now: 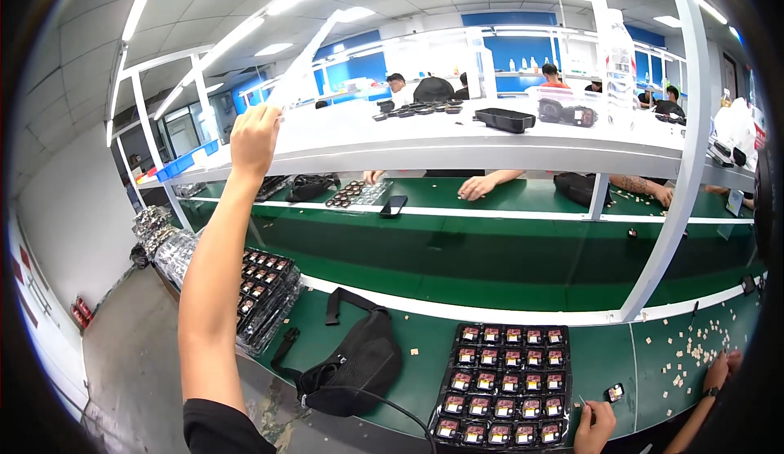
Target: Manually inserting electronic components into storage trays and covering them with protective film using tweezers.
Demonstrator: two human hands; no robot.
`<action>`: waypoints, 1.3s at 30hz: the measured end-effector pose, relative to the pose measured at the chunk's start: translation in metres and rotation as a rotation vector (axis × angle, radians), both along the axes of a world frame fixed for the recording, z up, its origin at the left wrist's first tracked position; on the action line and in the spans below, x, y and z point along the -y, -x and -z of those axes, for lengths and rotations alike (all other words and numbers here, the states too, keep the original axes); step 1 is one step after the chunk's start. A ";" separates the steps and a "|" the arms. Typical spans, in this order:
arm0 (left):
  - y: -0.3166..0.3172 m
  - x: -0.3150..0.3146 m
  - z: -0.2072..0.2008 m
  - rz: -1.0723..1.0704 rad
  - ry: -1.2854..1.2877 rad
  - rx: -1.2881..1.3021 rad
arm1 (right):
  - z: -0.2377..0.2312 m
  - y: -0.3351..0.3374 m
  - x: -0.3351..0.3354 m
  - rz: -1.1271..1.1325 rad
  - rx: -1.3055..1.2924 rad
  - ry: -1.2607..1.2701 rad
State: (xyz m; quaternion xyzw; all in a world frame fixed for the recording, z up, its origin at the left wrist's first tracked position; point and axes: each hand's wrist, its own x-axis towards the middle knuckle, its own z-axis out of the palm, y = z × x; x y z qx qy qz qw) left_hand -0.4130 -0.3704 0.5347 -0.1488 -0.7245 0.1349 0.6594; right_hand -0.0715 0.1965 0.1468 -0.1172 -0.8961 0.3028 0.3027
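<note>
My left hand (255, 140) is raised at the front edge of the white shelf, fingers closed. A pale, translucent strip (309, 52) slants up from the fist; glare hides its exact kind. Low at the right, my right hand (597, 426) pinches a thin pointed tool (582, 402) above the green bench. Just beyond its fingers lies one small black square part (615, 392) with a picture label. To the left of that hand, a black tray (504, 385) holds rows of similar labelled parts.
A black waist bag (353, 364) and stacked, plastic-wrapped trays (265, 291) lie to the left. The shelf (457, 158) carries a black open box (505, 119) and a water bottle (619, 74). A co-worker's hands (719, 372) are at far right near scattered beige pieces (694, 348).
</note>
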 end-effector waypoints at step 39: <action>-0.267 -0.187 0.224 0.787 0.487 0.912 | -0.039 -0.085 0.004 -0.611 -0.031 1.455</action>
